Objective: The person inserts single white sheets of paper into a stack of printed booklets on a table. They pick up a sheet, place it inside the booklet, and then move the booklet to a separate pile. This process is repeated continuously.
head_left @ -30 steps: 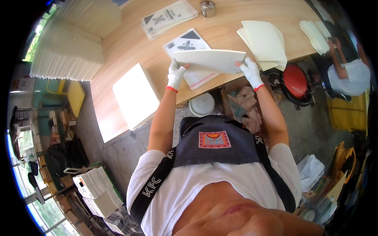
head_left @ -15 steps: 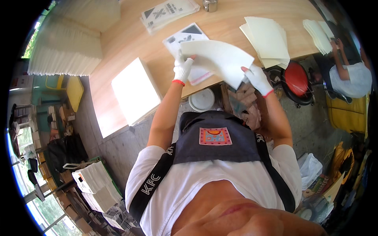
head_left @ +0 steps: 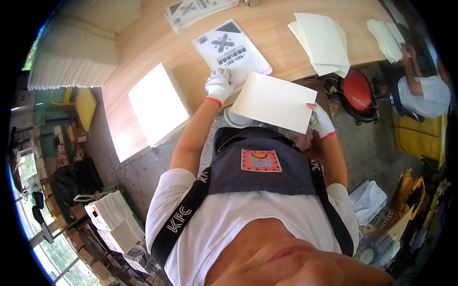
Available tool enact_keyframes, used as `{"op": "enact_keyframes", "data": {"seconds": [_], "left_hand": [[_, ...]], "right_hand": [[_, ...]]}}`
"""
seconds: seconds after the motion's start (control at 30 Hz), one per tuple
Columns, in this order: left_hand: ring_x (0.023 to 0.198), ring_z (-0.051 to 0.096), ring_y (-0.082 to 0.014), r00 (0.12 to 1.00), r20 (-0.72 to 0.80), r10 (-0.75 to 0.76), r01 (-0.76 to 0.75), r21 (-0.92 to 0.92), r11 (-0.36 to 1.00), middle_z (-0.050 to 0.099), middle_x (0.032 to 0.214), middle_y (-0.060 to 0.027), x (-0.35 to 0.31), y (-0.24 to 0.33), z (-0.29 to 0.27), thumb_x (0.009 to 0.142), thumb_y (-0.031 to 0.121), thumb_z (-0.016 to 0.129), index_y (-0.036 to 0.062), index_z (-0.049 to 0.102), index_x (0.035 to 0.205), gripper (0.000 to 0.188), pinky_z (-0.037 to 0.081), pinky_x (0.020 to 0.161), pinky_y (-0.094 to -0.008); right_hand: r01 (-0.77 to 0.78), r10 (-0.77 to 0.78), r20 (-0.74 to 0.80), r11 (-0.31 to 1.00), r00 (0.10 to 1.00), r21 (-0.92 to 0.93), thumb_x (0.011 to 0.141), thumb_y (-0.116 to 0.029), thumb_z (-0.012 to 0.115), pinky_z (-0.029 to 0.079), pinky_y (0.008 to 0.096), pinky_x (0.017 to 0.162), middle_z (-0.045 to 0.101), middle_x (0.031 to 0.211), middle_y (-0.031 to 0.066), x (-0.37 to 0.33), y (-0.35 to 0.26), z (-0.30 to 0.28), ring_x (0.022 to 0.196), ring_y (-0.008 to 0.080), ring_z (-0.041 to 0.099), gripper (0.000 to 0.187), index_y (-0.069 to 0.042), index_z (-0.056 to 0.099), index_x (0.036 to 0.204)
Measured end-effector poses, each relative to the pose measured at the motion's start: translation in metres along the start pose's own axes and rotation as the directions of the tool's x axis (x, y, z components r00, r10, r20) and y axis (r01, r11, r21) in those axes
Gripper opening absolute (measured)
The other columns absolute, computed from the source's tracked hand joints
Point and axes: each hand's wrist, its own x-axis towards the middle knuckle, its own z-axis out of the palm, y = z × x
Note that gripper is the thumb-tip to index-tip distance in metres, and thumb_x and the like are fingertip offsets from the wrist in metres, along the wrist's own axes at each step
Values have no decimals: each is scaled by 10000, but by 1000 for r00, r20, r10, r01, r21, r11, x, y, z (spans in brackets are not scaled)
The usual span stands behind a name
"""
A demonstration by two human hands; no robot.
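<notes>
A: Holding what with the right hand (head_left: 323, 121)?

B: Pinching a cream, flat, rectangular piece of paper stock (head_left: 272, 102) by its right end, bare thumb tip on top. Gloved in white knit, with a red cuff at the wrist.

A: One sheet or several?

B: Cannot tell from here. Reaching out mostly past the near edge of the pale wood-grain tabletop (head_left: 275, 28), above a round white lid (head_left: 237, 119) lower down.

A: And with the left hand (head_left: 219, 84)?

B: Gloved alike, fingers curled, resting at the lower left corner of a white, glossy rectangular packet (head_left: 229, 45) with a dark crossed-pencil print. Gripping or only pressing? Cannot tell.

A: Lying where, that packet?

B: At the near edge of the tabletop, slanted, just beyond the cream piece.

A: Anything to its left?

B: Yes, a thick white rectangular paper stack (head_left: 157, 105) by the near left corner, and tall rows of cream paper (head_left: 71, 62) along the left edge, farther back. Near the far edge, more printed white packets (head_left: 200, 10).

A: And to the right?

B: Close to the near edge, a loosely fanned cream paper stack (head_left: 324, 40). Farther along, by the right end, a smaller cream stack (head_left: 384, 40), near the hands of a seated person in a white shirt (head_left: 424, 93). Below the near edge, a round red-seated stool (head_left: 357, 89).
</notes>
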Motion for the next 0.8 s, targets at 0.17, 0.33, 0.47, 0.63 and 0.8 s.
{"op": "enact_keyframes", "data": {"seconds": [0.17,0.33,0.47,0.63,0.8], "left_hand": [[1002,505,-269,980,-154,127,-134,-30,991,524,1086,-75,-11,-12,10,684,153,620,146,541,1032,358,468,775,-400],[898,555,-265,980,-154,129,-147,-111,983,578,967,-80,-14,-22,6,682,96,598,123,585,979,298,476,726,-388],[749,583,-248,983,-177,47,-141,-566,812,587,848,-103,-8,-22,2,698,-14,509,89,590,940,276,475,666,-348],[653,560,-193,962,-271,28,-211,-678,704,563,816,-116,-6,-17,-6,709,-73,445,73,571,996,346,467,626,-302],[687,548,-163,896,-444,-12,-296,-617,729,545,820,-85,-21,-10,12,706,-91,481,81,503,1128,457,463,631,-292]], "right_hand": [[172,-159,-162,983,974,70,823,-116,535,495,236,742,564,1103,95,4,14,13,914,145,587,380,-20,459,1183],[165,-124,-179,958,976,233,854,-101,505,491,219,711,567,1063,78,-4,20,30,899,143,587,310,-19,470,1151],[150,-106,-133,913,985,381,875,-103,490,482,186,635,572,1014,63,-1,27,33,845,122,581,249,-19,484,1109],[173,-102,-235,935,967,308,869,-107,507,443,161,488,580,940,29,-2,25,71,678,88,556,199,-85,501,1067],[174,-103,-228,931,968,320,858,-122,536,399,177,423,580,882,21,-1,36,97,588,94,538,180,-111,503,1035]]}}
